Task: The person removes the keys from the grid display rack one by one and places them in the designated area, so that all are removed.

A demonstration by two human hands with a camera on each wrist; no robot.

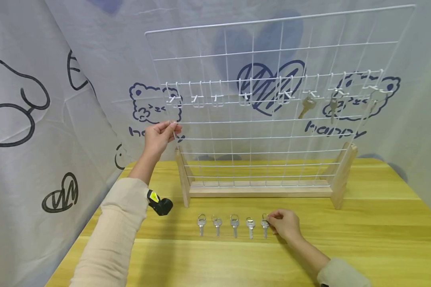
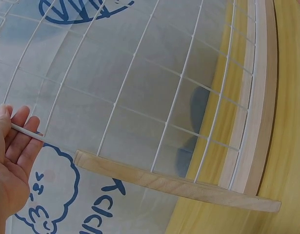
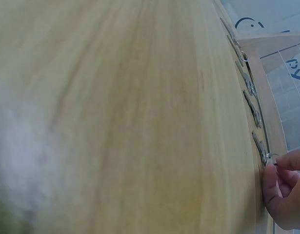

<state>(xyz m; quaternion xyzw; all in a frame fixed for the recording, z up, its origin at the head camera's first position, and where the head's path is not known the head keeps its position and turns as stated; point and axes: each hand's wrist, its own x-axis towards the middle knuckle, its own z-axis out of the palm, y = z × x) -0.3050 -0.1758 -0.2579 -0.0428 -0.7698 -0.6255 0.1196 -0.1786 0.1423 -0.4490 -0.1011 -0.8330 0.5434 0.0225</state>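
My left hand (image 1: 158,137) grips the left edge wire of a white wire grid rack (image 1: 232,138) with thumb and fingers. In the left wrist view the frame wire (image 2: 27,131) runs across the curled fingers. On the table, my right hand (image 1: 286,226) pinches the ring of the rightmost silver key (image 1: 265,224) in a row. In the right wrist view, thumb and finger meet at that key's ring (image 3: 272,155), while the key (image 3: 260,147) lies on the wood. Several more silver keys, such as the leftmost key (image 1: 201,226), lie to its left, each with a ring.
The grid stands in a wooden base (image 1: 260,192) on the yellow wooden table (image 1: 380,223). White hooks, such as one hook (image 1: 196,99), line the grid. Toward the right hang a brass key (image 1: 308,105), a darker key (image 1: 333,107) and a silver key (image 1: 372,107). A printed curtain (image 1: 89,131) surrounds the table.
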